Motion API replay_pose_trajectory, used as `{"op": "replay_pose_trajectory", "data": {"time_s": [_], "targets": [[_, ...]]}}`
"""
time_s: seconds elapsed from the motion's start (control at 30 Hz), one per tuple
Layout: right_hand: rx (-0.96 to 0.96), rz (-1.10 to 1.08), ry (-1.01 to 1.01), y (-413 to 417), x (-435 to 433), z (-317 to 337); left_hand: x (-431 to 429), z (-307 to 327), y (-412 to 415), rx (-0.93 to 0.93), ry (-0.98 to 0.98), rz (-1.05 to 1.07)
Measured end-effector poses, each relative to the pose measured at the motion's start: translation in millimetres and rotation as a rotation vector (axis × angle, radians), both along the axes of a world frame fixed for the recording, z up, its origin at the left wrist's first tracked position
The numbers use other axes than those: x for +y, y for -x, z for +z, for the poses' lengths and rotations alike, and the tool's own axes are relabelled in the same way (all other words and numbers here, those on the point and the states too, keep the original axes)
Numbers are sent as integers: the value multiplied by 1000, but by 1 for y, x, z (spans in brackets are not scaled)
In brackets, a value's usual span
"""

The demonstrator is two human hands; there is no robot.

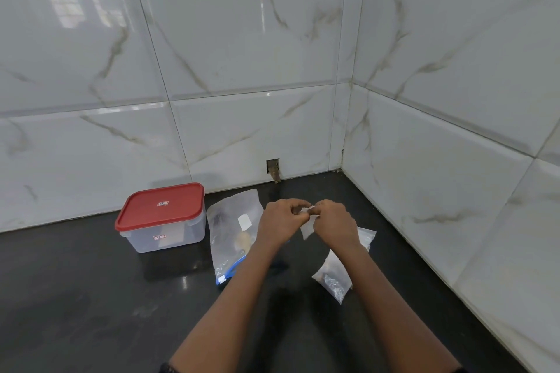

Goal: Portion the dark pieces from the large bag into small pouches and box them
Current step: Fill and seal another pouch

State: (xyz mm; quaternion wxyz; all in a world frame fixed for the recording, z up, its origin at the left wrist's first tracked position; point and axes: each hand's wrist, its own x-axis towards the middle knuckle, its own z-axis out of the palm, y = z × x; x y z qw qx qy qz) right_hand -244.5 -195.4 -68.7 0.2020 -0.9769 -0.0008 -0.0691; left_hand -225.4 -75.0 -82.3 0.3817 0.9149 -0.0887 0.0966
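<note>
Your left hand, right hand: fingers pinching small pouch top. Filled pouch on counter. Box lidded, boxing left.

A glossy black countertop carries a red-lidded clear plastic box well left of the left hand. A large clear zip bag lies flat beside that hand. A filled small pouch and another clear pouch lie near the right hand.

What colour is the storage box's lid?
Red, on the clear storage box; lid shows in the head view.
</note>
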Motion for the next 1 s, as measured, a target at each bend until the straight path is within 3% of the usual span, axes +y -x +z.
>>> {"op": "replay_pose_trajectory", "data": {"time_s": [0.1, 0.27, 0.37, 0.43, 0.7, 0.8, 0.9, 1.0], "targets": [[31, -110, -100, -1, 1, 2, -3, 2, 1, 15, -38, -49], [42, -67, -414, -5, -3, -1, 1, -1, -1, 113, 24, -196], [163, -45, -841, -4, -9, -2, 8, -1, -2, 92, -261, -309], [296, 23, -1014, -1, -11, 0, 9, 0, -2, 75, -440, -349], [352, 197, -517, 1, -13, -2, 9, 6, -2, 72, -447, -306], [228, 164, -248, -3, -10, -2, 11, 2, -1, 73, -428, -294], [147, 134, -334, -1, -4, 0, 13, 0, 0, 97, -333, -320], [183, 200, -260, 1, 3, 0, 16, 1, 1, 103, -326, -340]]}}
